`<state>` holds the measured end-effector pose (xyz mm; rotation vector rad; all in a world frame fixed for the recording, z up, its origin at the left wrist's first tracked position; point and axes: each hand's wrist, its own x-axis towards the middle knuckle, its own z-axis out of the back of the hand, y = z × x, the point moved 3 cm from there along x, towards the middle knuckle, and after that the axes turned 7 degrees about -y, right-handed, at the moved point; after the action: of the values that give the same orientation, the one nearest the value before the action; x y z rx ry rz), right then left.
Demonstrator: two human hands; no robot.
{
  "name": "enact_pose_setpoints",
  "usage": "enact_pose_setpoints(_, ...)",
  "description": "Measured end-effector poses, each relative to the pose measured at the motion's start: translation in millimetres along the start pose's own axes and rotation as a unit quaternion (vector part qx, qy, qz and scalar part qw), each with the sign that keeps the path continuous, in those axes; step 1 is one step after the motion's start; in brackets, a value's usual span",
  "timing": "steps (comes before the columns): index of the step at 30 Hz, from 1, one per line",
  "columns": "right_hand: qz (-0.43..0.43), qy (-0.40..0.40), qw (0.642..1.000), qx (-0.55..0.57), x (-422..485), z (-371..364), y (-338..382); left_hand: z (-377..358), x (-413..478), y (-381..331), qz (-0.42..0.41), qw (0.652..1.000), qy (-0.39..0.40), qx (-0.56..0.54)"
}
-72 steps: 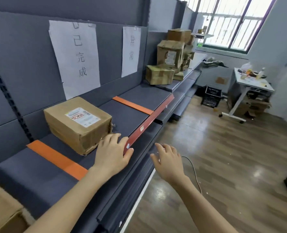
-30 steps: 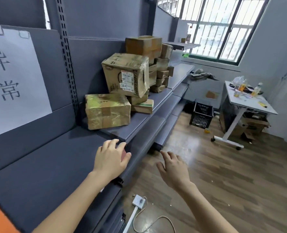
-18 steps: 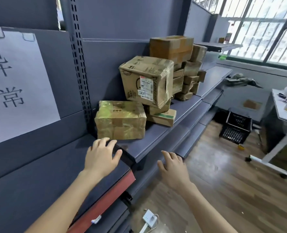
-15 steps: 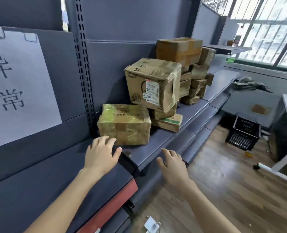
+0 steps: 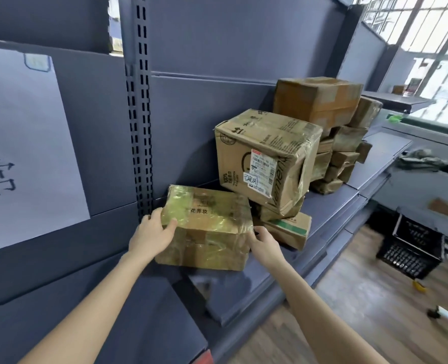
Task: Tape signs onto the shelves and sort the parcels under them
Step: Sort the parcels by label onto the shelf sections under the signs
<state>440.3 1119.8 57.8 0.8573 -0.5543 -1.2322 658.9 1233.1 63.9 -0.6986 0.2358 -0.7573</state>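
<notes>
A flat cardboard parcel wrapped in yellowish tape (image 5: 212, 222) lies at the left end of the grey shelf (image 5: 330, 214). My left hand (image 5: 150, 235) grips its left end, thumb on top. My right hand (image 5: 263, 241) holds its right front corner with curled fingers. Right behind it a larger labelled box (image 5: 267, 153) sits tilted on a small green-striped box (image 5: 288, 228). More parcels (image 5: 322, 101) are stacked further back. A white paper sign with black characters (image 5: 21, 148) is taped to the back panel at the left.
A slotted shelf upright (image 5: 139, 114) stands just left of the parcel. A lower shelf (image 5: 128, 324) runs beneath my arms. A black crate (image 5: 411, 253) sits on the wooden floor at the right, below a grey cabinet.
I walked right along the shelves from the first sign to the parcel stack. Both hands, free half a second ago, have reached forward and taken hold of the tape-wrapped parcel.
</notes>
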Motion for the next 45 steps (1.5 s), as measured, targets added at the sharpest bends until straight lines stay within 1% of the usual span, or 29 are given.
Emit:
enact_pose_setpoints(3,-0.037,0.009,0.998,0.046,12.1,-4.4,3.0,-4.5,6.4,-2.1,0.044,0.997,0.017,-0.068)
enact_pose_setpoints(7,-0.066,0.025,0.996,0.06,24.4,-4.7,8.5,-5.7,10.5,-5.4,0.096,0.982,-0.003,-0.163)
enact_pose_setpoints(11,-0.065,0.031,0.996,0.055,34.9,-7.0,7.4,-5.7,9.8,-2.5,0.113,0.975,-0.019,-0.192)
enact_pose_setpoints(13,-0.064,0.036,0.995,0.072,38.6,-6.4,8.5,-4.3,7.0,-0.2,0.122,0.969,-0.028,-0.211)
enact_pose_setpoints(17,-0.064,0.051,0.988,0.129,40.7,-5.2,11.9,1.6,-3.7,0.5,0.116,0.96,-0.056,-0.249)
enact_pose_setpoints(22,-0.066,0.071,0.983,0.158,41.0,-8.5,16.3,6.7,-17.7,5.0,0.111,0.949,-0.097,-0.279)
enact_pose_setpoints(26,-0.051,0.079,0.975,0.2,40.1,-8.8,20.2,9.7,-29.7,11.2,0.105,0.941,-0.122,-0.298)
enact_pose_setpoints(31,-0.075,0.095,0.969,0.214,39.5,-4.8,25.9,14.9,-48.1,11.9,0.08,0.935,-0.147,-0.312)
enact_pose_setpoints(34,-0.116,0.14,0.948,0.261,36.9,1.1,25.8,18.8,-62.0,11.7,0.065,0.937,-0.162,-0.304)
enact_pose_setpoints(38,-0.139,0.238,0.924,0.265,26.2,3.8,24.6,21.3,-83.7,3.7,0.033,0.943,-0.177,-0.28)
enact_pose_setpoints(40,-0.186,0.282,0.895,0.292,21.8,4.3,22.8,22.0,-95.1,0.7,0.018,0.945,-0.193,-0.262)
enact_pose_setpoints(42,-0.244,0.31,0.858,0.33,22.0,4.7,18.2,23.6,-106.4,2.7,0.013,0.946,-0.214,-0.242)
enact_pose_setpoints(45,-0.298,0.351,0.805,0.374,12.5,4.8,15.3,24.6,-126.7,9.4,0.029,0.948,-0.243,-0.203)
